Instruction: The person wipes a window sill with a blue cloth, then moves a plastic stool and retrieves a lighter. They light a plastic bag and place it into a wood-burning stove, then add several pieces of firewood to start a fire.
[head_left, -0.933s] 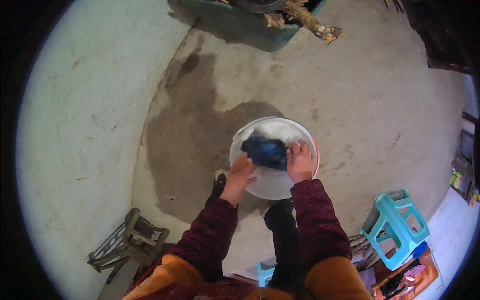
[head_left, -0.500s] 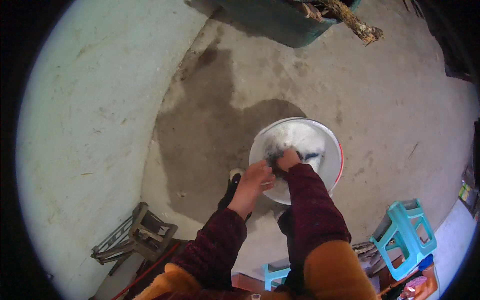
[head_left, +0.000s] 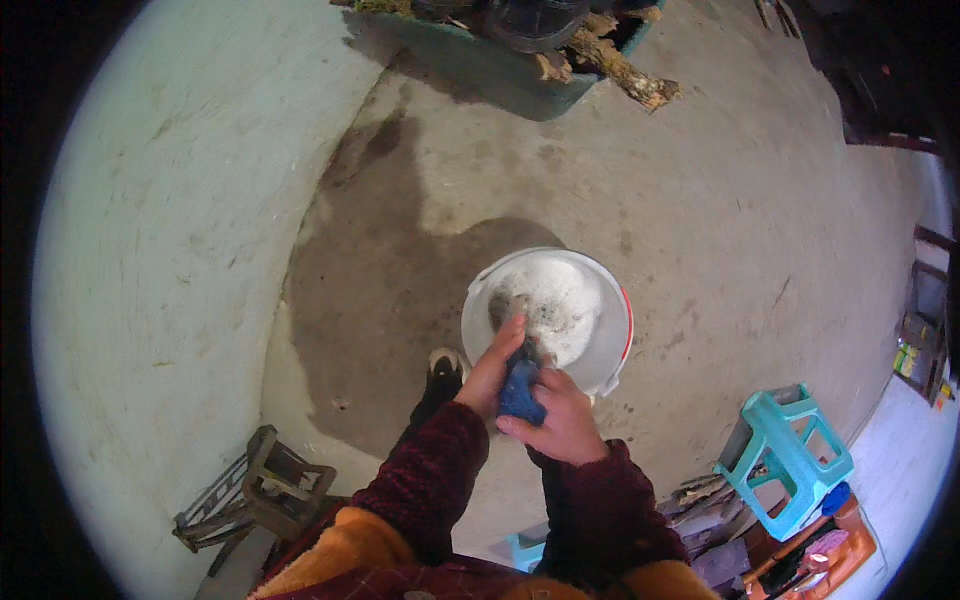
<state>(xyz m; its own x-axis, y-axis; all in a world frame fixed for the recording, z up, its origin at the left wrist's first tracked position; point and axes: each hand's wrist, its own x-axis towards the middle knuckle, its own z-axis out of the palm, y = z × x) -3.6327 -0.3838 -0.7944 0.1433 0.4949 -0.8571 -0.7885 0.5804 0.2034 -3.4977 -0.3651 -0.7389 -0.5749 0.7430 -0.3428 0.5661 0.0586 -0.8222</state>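
Note:
A white bucket (head_left: 618, 355) with a red line on its rim stands on the floor in front of me, white foam and dark specks inside. My right hand (head_left: 562, 418) is closed round a blue wet bundle (head_left: 520, 392), cloth-like, its exact kind unclear. Against its left side lies my left hand (head_left: 494, 368), fingers stretched forward over the bucket. Something dark between the hands is partly hidden. Both hands are at the bucket's near rim.
A dark green tub (head_left: 545, 100) with logs (head_left: 625, 75) stands at the far side. A turquoise stool (head_left: 790, 455) is at right, a wooden stool (head_left: 275, 480) at lower left by the pale wall (head_left: 170, 250). My shoe (head_left: 445, 360) is left of the bucket. Wet patches darken the floor.
My right hand has come up out of the foam toward me with the blue bundle. My left hand has moved against it. The view has shifted slightly.

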